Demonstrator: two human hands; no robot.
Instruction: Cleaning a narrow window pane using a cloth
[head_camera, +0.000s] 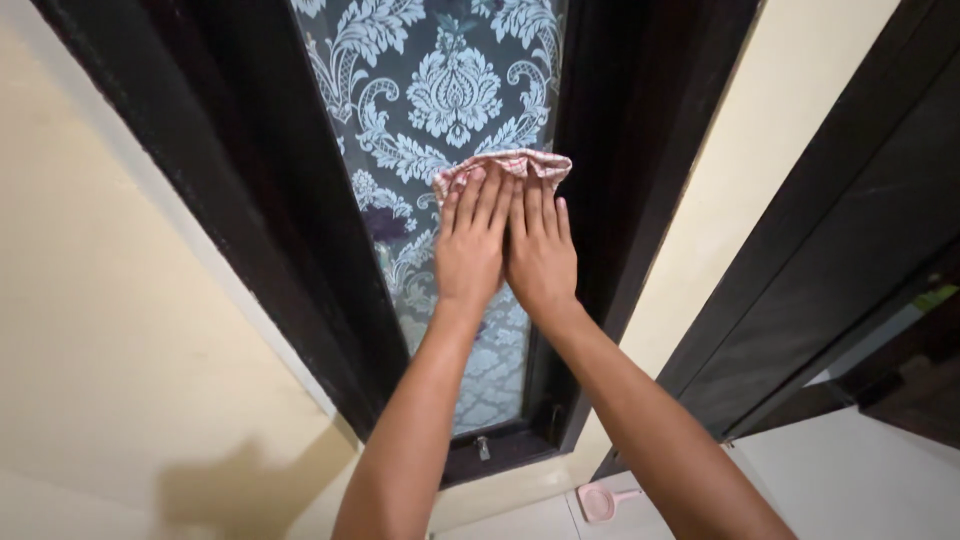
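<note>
Cream walls flank a dark-framed window (250, 190) with patterned glass (440, 100). Left hand (470, 245) and right hand (540, 250), fingers flat and together, press a pink checked cloth (520, 162) against the glass.

A home interior: cream painted walls (110, 330), a dark wooden window frame (260, 170) with blue-and-white damask-patterned glass (440, 90) at top centre, white floor tiles (860, 480) and a small pink plastic scoop (600, 501) at the bottom.
</note>
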